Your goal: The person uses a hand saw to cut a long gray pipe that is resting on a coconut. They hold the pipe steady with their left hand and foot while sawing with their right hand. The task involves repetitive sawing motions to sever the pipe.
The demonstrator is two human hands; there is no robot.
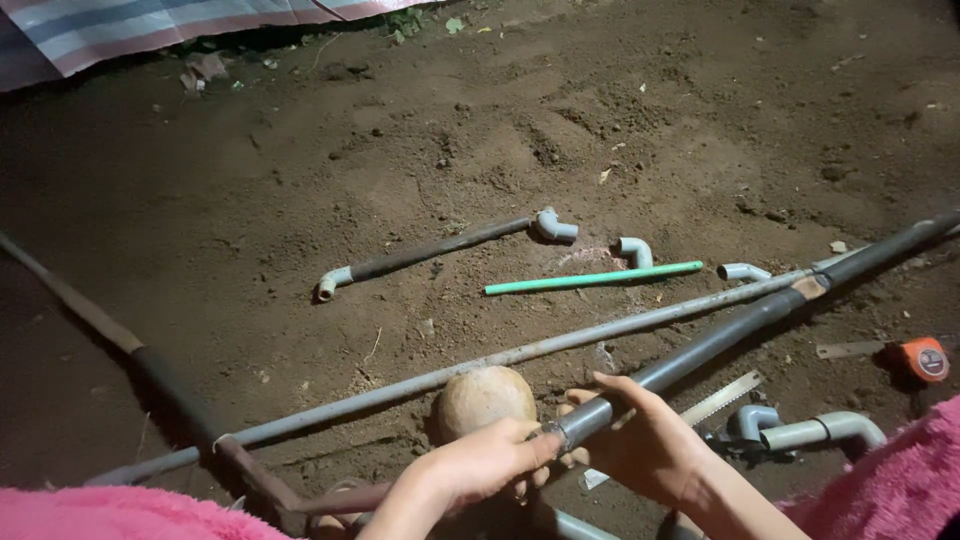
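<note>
**Both hands at the near end of a grey pipe over bare earth**

The person's left hand (490,462) and right hand (645,440) meet at the near end of a long grey pipe (740,325), which runs from the lower middle of the view up and away to the right edge, raised off the ground at the hands. The right hand's fingers (625,388) are curled over the top of the pipe just behind its end, clamped on it. The left hand's fingers (535,450) are drawn together at the pipe's very tip, where a lighter collar (578,422) sits; whether they grip the collar or only press against it cannot be told. The pipe's end lies between the two hands, with the rest of it well clear of them.

Just behind the left hand a rounded tan stone (482,398) rests on the soil. A thinner, longer pale pipe (560,345) lies on the ground across the view, passing behind the stone. Farther off lie a dark pipe with elbow fittings at both ends (430,250), a green rod (595,279) and two loose grey elbows (635,250) (745,271). To the right, near the held pipe, are a hacksaw blade (722,397), a bent grey pipe piece (820,431) and an orange tape measure (925,358). Pink fleece sleeves (900,480) show at both lower corners.
</note>
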